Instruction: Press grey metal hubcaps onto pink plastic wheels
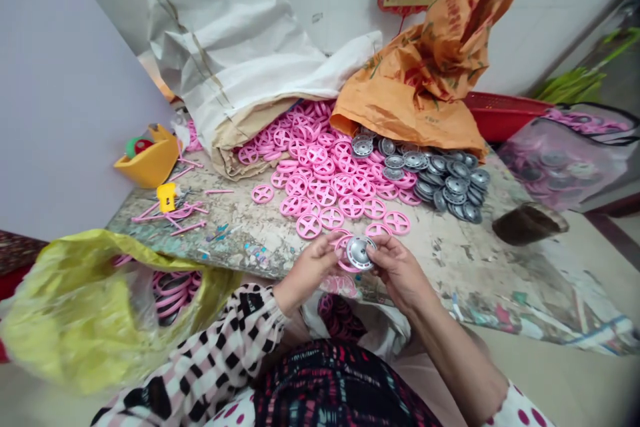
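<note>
My left hand (316, 265) is closed on the rim of a pink plastic wheel ring (342, 264) near the table's front edge. My right hand (395, 265) pinches a round silver hubcap disc (360, 252) by its right side. The disc lies over the front of the ring and hides much of it; whether the two are joined I cannot tell. Just beyond my hands is a heap of pink wheel rings (325, 193) with cross spokes. To its right lies a pile of grey discs (453, 180).
A white sack (235, 27) and an orange sack (420, 87) spill the parts. Pink sticks (175, 213) and a yellow bin (150, 157) are left. A dark-filled cup (525, 223) stands right. A yellow bag (80, 320) holds rings below the table (450, 247).
</note>
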Motion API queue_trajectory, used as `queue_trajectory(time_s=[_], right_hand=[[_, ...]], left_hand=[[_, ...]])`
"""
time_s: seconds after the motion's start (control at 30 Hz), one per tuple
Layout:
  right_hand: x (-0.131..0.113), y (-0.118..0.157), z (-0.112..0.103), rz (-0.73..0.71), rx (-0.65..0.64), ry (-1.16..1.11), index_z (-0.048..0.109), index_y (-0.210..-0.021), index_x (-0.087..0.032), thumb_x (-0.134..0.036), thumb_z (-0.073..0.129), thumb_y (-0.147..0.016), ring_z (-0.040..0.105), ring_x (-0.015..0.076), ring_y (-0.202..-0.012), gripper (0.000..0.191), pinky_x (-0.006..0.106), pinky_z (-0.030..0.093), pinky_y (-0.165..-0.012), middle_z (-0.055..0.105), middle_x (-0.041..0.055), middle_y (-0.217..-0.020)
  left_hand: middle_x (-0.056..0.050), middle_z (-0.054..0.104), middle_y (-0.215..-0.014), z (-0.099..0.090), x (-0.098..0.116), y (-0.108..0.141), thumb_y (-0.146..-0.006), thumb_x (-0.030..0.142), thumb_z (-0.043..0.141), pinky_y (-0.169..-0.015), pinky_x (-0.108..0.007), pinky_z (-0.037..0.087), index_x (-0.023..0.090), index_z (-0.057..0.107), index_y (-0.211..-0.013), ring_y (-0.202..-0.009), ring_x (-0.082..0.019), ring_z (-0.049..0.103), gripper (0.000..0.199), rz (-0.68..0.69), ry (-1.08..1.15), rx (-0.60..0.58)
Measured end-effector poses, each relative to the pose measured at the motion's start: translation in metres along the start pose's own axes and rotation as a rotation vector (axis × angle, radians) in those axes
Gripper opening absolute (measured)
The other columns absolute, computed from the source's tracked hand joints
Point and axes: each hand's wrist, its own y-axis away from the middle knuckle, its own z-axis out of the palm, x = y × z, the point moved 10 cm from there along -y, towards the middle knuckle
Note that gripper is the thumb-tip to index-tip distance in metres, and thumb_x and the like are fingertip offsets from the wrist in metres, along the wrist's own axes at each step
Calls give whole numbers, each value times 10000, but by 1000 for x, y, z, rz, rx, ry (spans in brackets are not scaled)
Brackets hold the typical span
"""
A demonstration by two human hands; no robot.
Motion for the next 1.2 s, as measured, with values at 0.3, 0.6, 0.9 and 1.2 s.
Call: queue_trajectory(time_s=[0.3,0.6,0.9,1.2], right_hand=[[-36,35,27,-648,-18,749,600,-901,-206,-353,591,-850,529,145,-757,156,271,434,-650,533,42,-949],[-18,32,22,-461,-79,816,579,-1082,-210,-437,571,-862,543,159,-720,316,290,430,-671,603,21,-874],[-8,35,13,-372,-111,725,597,-1105,-208,-460,568,-856,586,179,-821,356,303,448,-744,646,40,-954],[12,31,4,-227,-83,388,537,-1018,-222,-509,580,-832,584,174,-763,345,293,474,-699,634,18,-858]], left_hand=[[-41,640,-906,11,-16,14,-614,261,824,-634,-240,521,140,594,-1026,-728,-129,624,486,-225,432,40],[-42,631,-886,23,-15,23,-596,258,818,-649,-300,552,127,567,-973,-727,-145,619,471,-256,406,-16],[-17,599,-850,28,-18,28,-592,283,788,-552,-239,525,132,515,-977,-677,-118,576,496,-223,203,-42],[-3,591,-841,39,-25,28,-665,251,716,-561,-236,497,163,475,-1070,-609,-101,574,479,-212,100,-76]])
